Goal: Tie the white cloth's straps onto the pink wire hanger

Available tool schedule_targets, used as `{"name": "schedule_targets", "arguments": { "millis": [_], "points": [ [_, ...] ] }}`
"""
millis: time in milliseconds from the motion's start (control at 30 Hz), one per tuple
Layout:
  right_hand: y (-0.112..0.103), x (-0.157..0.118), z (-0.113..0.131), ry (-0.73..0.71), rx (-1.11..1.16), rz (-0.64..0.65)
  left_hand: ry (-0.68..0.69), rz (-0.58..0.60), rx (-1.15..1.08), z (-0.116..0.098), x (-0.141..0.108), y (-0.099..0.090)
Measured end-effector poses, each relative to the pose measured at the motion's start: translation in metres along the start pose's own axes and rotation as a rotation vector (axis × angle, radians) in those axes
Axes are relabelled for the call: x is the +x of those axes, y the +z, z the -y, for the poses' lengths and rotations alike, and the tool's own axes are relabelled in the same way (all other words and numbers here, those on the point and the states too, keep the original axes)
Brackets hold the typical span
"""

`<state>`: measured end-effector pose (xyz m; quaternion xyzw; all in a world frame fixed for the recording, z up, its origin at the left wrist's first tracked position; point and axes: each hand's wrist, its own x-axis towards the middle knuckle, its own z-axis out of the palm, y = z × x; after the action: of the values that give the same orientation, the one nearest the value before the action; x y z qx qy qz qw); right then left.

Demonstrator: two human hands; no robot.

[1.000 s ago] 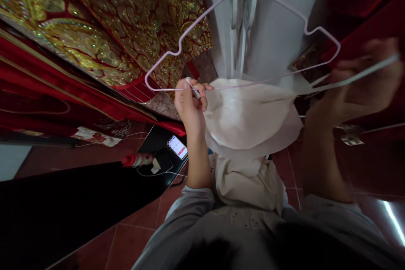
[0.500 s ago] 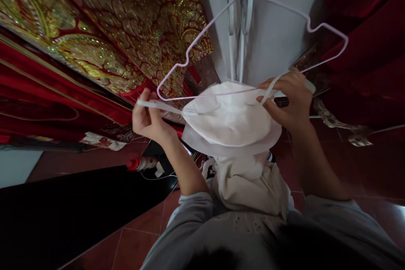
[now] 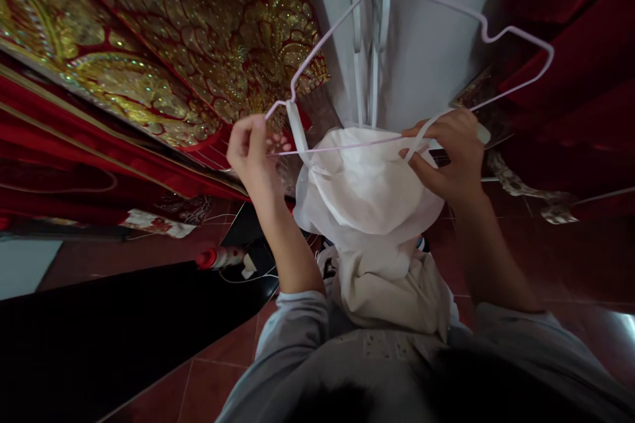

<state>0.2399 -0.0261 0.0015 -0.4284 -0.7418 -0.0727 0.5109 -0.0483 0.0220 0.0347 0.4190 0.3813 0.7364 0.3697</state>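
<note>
A thin pale pink clothes hanger (image 3: 430,2) hangs before me. Below its bottom bar is a white cloth garment (image 3: 372,192) with narrow straps; its exact kind is unclear. One white strap (image 3: 297,125) now runs up to the notch on the hanger's left shoulder. My left hand (image 3: 255,152) is closed round the hanger's left end, which its fingers cover. At the other side my right hand (image 3: 449,152) is closed, pinching a second white strap (image 3: 421,137) beside the bottom bar. That strap loops over the fingers.
Red and gold sequinned garments (image 3: 198,46) hang at the left, dark red cloth (image 3: 575,79) at the right. A black surface (image 3: 124,330) at lower left has a bottle with a red cap (image 3: 207,258) near its far end. Red tiles (image 3: 223,370) cover the floor.
My left hand has moved right and slightly up, from holding the left strap out to the hanger's end. That strap now sits at the hanger's notch. My right hand has barely moved.
</note>
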Motion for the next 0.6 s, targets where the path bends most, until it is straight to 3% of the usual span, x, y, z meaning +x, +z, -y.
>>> {"name": "schedule_targets", "arguments": {
  "millis": [67,167,267,333,367,400,467,533,600],
  "points": [
    [0.006,0.0,0.007,0.022,-0.008,0.022,-0.116,-0.067,-0.153,0.015,-0.02,0.002],
    [0.011,-0.003,0.011,0.027,-0.053,0.008,-0.129,0.036,-0.158,0.021,-0.045,0.014],
    [0.001,-0.012,-0.017,0.015,-0.104,-0.28,-0.073,0.086,-0.127,0.016,-0.052,0.025],
    [-0.013,-0.018,-0.053,0.05,-0.074,-0.567,-0.048,0.101,-0.13,0.013,-0.05,0.026],
    [-0.021,-0.019,-0.072,0.075,-0.027,-0.6,-0.039,0.108,-0.138,0.012,-0.049,0.025],
    [-0.029,-0.017,-0.088,0.059,0.037,-0.592,-0.033,0.113,-0.147,0.013,-0.048,0.024],
    [-0.042,-0.006,-0.103,0.067,0.165,-0.422,-0.016,0.099,-0.172,0.016,-0.046,0.023],
    [-0.051,0.014,-0.095,0.154,0.153,-0.21,0.008,0.075,-0.197,0.019,-0.046,0.024],
    [-0.057,0.037,-0.071,0.194,-0.023,-0.068,0.016,0.068,-0.203,0.022,-0.046,0.025]
  ]
}}
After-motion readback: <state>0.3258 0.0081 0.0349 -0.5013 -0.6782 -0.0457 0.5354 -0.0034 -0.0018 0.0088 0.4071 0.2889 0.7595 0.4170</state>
